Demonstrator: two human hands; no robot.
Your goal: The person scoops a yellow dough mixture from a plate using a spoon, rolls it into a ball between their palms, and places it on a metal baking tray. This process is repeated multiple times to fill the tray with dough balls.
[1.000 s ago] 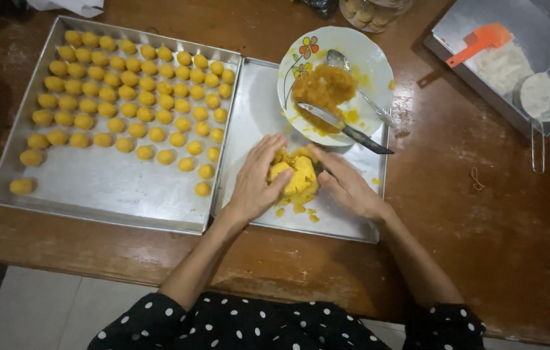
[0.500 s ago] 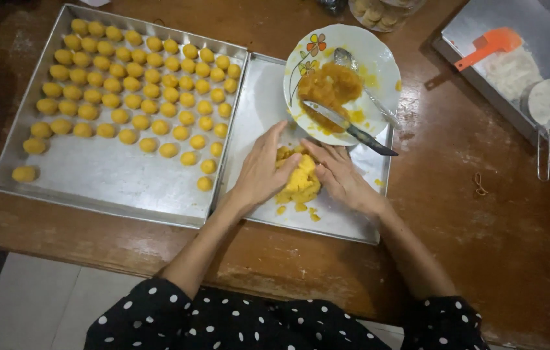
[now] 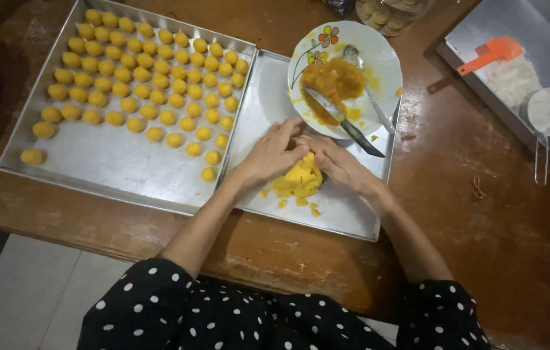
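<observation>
A lump of yellow dough (image 3: 299,179) lies on a small metal tray (image 3: 346,217). My left hand (image 3: 271,153) and my right hand (image 3: 334,161) meet over the top of the lump, fingers curled together and pinching at the dough. Crumbs of dough lie on the tray just below the lump. What the fingertips hold is hidden.
A large metal tray (image 3: 113,168) at the left carries several rows of small yellow dough balls (image 3: 158,84). A white flowered plate (image 3: 378,58) holds orange filling, a knife (image 3: 346,126) and a spoon. At the right, a tray with flour, an orange scraper (image 3: 492,53) and a sifter (image 3: 546,113).
Both hands have stayed on the dough lump, shifting slightly up toward the plate as the fingers work together. The camera view has drifted a little.
</observation>
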